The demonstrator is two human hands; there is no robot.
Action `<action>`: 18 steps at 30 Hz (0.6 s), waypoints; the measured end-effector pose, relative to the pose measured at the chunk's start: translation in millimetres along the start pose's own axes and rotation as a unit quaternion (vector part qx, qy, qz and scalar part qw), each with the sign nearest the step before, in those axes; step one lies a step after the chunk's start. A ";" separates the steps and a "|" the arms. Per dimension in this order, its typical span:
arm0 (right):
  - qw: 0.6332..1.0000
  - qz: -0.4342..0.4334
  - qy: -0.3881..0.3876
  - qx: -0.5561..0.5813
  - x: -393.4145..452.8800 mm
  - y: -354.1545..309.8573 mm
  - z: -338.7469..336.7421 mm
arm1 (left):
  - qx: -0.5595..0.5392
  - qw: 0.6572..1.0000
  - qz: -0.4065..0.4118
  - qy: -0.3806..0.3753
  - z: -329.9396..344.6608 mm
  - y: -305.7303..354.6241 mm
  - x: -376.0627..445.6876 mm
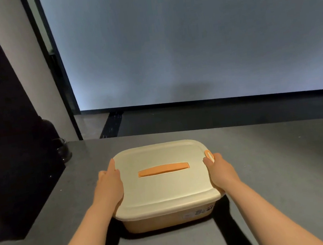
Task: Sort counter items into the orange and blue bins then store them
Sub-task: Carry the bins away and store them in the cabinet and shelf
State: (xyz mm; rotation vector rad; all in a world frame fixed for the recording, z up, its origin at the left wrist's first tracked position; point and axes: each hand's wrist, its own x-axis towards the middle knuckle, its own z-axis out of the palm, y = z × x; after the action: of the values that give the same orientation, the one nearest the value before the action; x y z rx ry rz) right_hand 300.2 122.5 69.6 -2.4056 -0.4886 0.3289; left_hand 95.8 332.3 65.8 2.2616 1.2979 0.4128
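Orange plastic bin [166, 220] with smooth cream lid [165, 186]: left hand [109, 186] and right hand [221, 171] each grip a side.

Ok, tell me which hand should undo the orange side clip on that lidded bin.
Right. The right hand already grips the bin's right edge, beside the orange clip. The left hand holds the opposite side, where no clip shows.
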 end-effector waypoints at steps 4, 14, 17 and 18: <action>0.999 -0.034 -0.041 -0.006 -12.9 11.8 -2.1 | -0.021 0.999 -0.032 0.022 -6.1 -8.4 -47.7; 0.967 -0.172 -0.186 -0.015 -28.0 36.3 -16.5 | 0.013 0.979 -0.184 0.087 -6.6 -11.0 -187.1; 0.955 -0.207 -0.210 -0.022 -31.9 38.8 -17.0 | 0.040 0.969 -0.223 0.096 -1.8 -3.5 -225.1; 0.952 -0.213 -0.216 -0.026 -35.0 38.7 -17.1 | 0.041 0.966 -0.234 0.099 -2.1 -1.6 -236.3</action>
State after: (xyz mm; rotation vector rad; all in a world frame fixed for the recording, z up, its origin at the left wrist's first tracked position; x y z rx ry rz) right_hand 284.8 70.4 61.4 -2.1959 -1.2036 0.6547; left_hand -24.6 129.0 63.1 1.9218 1.9217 0.4243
